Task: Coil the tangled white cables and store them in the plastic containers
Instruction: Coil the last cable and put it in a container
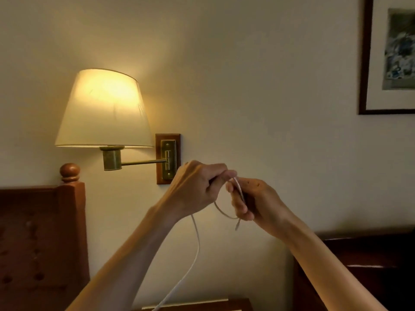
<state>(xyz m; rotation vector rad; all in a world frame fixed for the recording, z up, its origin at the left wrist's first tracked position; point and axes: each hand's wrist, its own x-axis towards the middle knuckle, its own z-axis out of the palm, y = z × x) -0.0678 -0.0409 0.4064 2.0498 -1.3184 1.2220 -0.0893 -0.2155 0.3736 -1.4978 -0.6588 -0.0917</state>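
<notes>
Mid-coil at centre frame: left hand (197, 189) and right hand (251, 202) both closed on the white cable (197, 245), tail hanging toward bottom centre; next, likely another loop, containers unseen.

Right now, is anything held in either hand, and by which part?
Both hands hold one white cable. The right hand pinches a small loop near its free end; the left hand closes on the stretch just beside it, the rest hanging down.

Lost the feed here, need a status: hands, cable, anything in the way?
Both hands raised, left hand and right hand shut on white cable. Small loop formed between them, tail hanging down. No containers in view. Nothing blocking.
</notes>
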